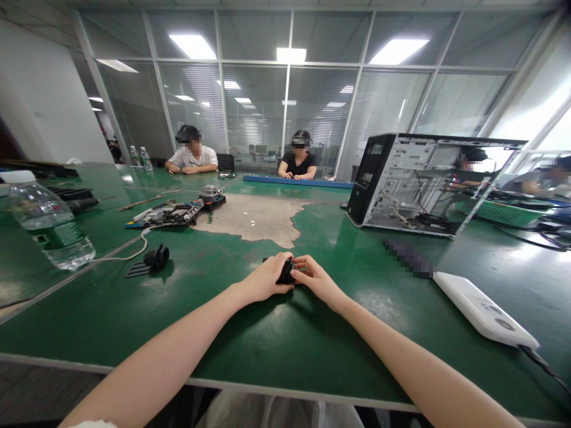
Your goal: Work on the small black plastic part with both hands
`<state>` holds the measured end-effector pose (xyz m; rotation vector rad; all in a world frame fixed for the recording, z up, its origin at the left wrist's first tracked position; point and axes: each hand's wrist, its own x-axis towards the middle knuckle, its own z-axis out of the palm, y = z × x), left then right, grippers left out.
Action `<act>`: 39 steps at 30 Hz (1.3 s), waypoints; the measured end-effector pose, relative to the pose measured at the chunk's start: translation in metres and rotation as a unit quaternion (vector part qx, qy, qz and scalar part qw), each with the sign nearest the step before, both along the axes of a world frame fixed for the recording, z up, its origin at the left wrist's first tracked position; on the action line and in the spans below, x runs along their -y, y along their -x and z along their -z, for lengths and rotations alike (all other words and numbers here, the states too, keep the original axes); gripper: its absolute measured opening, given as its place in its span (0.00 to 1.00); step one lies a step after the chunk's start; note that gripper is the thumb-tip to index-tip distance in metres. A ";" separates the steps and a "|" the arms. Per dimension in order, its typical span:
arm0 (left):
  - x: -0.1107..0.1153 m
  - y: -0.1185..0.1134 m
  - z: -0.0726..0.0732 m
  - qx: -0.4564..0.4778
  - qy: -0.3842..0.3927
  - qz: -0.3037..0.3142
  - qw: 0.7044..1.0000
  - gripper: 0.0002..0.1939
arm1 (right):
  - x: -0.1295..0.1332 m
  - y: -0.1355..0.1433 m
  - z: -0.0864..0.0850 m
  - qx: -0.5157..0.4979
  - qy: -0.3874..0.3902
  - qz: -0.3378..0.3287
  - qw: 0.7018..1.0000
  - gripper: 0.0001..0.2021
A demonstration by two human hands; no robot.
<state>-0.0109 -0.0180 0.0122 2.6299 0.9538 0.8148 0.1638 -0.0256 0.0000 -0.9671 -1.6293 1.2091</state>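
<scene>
Just above the green tabletop, a small black part sits between my two hands. My left hand wraps round it from the left, thumb and fingers closed on its sides. From the right, the fingertips of my right hand press against its near end. Much of the part is covered by fingers, so its exact kind cannot be made out. Off to the left lies another black plastic piece with a round end and flat prongs.
A water bottle stands at left. Behind are a circuit board, a fan-like cooler and a bare worn patch. An opened computer case and a white device occupy the right. Several people sit around the table.
</scene>
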 end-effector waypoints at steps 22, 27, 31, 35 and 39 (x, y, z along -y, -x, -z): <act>0.000 0.001 0.000 -0.004 0.001 0.002 1.000 0.31 | 0.000 -0.001 -0.001 -0.006 -0.013 -0.015 1.000 0.14; -0.001 0.001 0.002 -0.003 0.011 -0.003 1.000 0.32 | 0.005 -0.001 -0.004 -0.020 -0.043 -0.042 0.998 0.16; -0.001 0.000 0.002 0.004 0.007 -0.004 1.000 0.31 | 0.005 0.001 -0.004 -0.019 -0.022 -0.018 0.999 0.13; -0.001 0.000 0.001 0.006 0.008 0.000 1.000 0.31 | 0.004 0.001 -0.004 -0.017 -0.011 -0.015 1.000 0.15; 0.000 0.001 0.000 0.008 0.009 0.003 1.000 0.32 | 0.004 0.001 -0.004 -0.002 0.000 -0.002 1.000 0.17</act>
